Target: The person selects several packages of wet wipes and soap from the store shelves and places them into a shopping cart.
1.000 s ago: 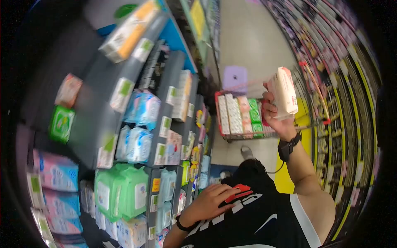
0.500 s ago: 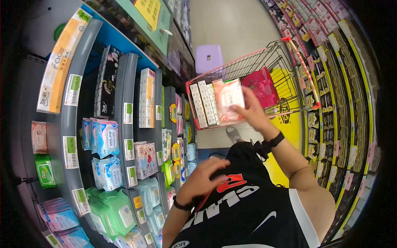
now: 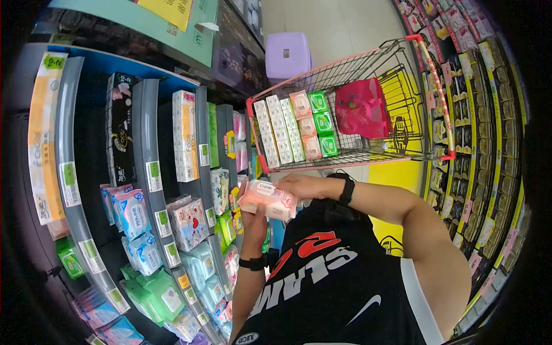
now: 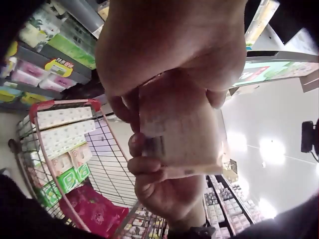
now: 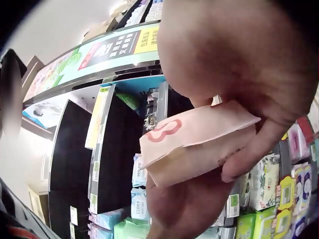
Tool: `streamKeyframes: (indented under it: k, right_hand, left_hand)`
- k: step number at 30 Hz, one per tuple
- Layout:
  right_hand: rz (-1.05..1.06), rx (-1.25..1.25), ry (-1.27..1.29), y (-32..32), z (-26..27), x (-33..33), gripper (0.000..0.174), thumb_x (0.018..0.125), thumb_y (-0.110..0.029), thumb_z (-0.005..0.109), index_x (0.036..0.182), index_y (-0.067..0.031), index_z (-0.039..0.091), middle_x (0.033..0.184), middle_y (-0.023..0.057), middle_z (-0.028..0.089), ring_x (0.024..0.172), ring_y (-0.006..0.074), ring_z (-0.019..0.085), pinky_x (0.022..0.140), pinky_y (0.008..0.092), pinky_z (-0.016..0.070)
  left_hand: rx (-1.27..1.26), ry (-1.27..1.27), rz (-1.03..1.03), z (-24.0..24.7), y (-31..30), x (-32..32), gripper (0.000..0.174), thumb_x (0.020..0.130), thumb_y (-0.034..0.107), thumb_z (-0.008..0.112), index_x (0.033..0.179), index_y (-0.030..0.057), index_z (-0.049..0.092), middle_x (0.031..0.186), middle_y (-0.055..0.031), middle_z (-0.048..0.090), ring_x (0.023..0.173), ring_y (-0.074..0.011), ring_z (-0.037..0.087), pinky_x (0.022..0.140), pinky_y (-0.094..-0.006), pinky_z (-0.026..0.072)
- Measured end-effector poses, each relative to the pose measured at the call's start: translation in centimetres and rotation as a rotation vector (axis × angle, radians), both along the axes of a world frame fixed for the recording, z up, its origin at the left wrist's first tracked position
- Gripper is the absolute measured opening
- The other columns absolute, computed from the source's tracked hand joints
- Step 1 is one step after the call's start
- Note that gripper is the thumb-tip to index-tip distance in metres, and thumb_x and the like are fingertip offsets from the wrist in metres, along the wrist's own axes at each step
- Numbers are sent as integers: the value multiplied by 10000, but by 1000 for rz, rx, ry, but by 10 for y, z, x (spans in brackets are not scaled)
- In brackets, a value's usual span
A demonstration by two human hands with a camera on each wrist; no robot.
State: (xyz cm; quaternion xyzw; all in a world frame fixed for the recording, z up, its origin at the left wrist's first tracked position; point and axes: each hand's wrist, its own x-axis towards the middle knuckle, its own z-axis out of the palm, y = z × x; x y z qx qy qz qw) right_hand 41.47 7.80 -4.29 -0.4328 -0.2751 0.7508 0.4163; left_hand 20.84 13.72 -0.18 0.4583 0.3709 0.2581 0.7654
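Both hands hold a pale pink pack of wipes [image 3: 269,199] in front of the chest, beside the shelves. My left hand [image 3: 253,214] grips its left end from below, thumb on the near side. At the other end, my right hand [image 3: 302,187] holds the pack's corner, with fingers and thumb around it in the right wrist view. Seen from the left wrist, the broad printed underside of the pack [image 4: 179,129] faces the camera. A shopping cart [image 3: 345,160] stands just beyond the hands, with pink packs [image 3: 307,125] and green packs [image 3: 324,123] in it.
White patterned packs [image 3: 275,129] stack at the cart's left end, and a crimson bag [image 3: 362,109] lies further right. Shelves of tissue and wipes [image 3: 152,172] run along the left. A purple stool [image 3: 287,54] stands behind the cart; another display rack [image 3: 483,115] lines the right.
My right hand has brought the pack from over the cart back toward the body. My left hand has left the chest and now grips the pack too.
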Motion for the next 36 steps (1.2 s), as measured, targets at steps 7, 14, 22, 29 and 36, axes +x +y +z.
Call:
streamKeyframes:
  k: [7, 14, 22, 29, 36]
  right_hand:
    - [143, 139, -248, 11, -2, 44, 602, 1040, -500, 493, 1174, 68, 641, 906, 74, 641, 805, 154, 584, 729, 321, 508]
    - [110, 325, -147, 5, -16, 77, 477, 951, -438, 696, 1079, -6, 538, 957, 46, 562, 876, 110, 526, 713, 306, 450]
    - [-15, 44, -191, -5, -54, 83, 679, 966, -455, 658, 1371, 50, 453, 1201, 156, 619, 1078, 189, 599, 903, 318, 493]
    - [-403, -303, -93, -11, -198, 99, 562, 972, -360, 672, 1358, 30, 548, 1191, 108, 665, 1051, 147, 617, 895, 295, 507]
    - [-593, -553, -429, -14, -340, 149, 540, 901, -236, 770, 1299, 23, 514, 1123, 123, 658, 941, 172, 638, 752, 335, 551]
  left_hand:
    - [381, 288, 85, 6, -2, 52, 1004, 792, 135, 842, 1565, 108, 201, 1450, -137, 442, 1303, -277, 490, 1093, -402, 434]
    - [64, 156, 80, 3, 2, 73, 891, 853, 177, 771, 1549, 86, 223, 1452, -141, 449, 1349, -272, 458, 1133, -422, 394]
    - [-16, 208, -88, -37, -1, 98, 685, 961, 151, 612, 1538, 12, 269, 1480, -134, 443, 1370, -245, 444, 1158, -386, 340]
    - [76, 520, -123, -79, -27, 88, 624, 954, 88, 656, 1500, 44, 356, 1343, -106, 498, 1052, -146, 575, 876, -292, 497]
    - [89, 612, -341, -89, -50, 63, 417, 944, 117, 681, 1318, 33, 517, 1224, -112, 592, 975, -179, 636, 817, -306, 521]
